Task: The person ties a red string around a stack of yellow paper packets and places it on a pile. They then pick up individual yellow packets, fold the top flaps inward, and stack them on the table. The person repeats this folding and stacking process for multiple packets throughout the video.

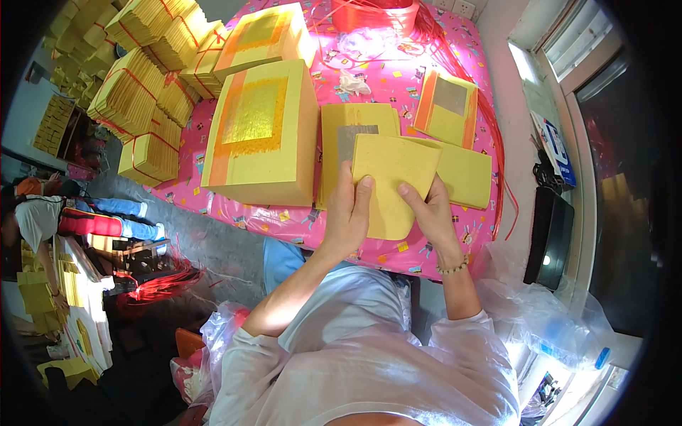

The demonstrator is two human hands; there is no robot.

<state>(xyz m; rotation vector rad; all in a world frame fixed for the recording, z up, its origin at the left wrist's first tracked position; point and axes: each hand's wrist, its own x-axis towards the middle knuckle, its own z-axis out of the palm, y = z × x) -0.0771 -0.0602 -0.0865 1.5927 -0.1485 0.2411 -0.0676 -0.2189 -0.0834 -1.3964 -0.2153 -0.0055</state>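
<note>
Head view: left hand (348, 214) and right hand (431, 214) each have the grip clamped on the sheaf (394, 186), thumbs uppermost, over the bench (398, 89) near its front edge. Step in hand is judged to be squaring; sheet count cannot be made out. Next move calls for light, even pressure along the edges.
</note>
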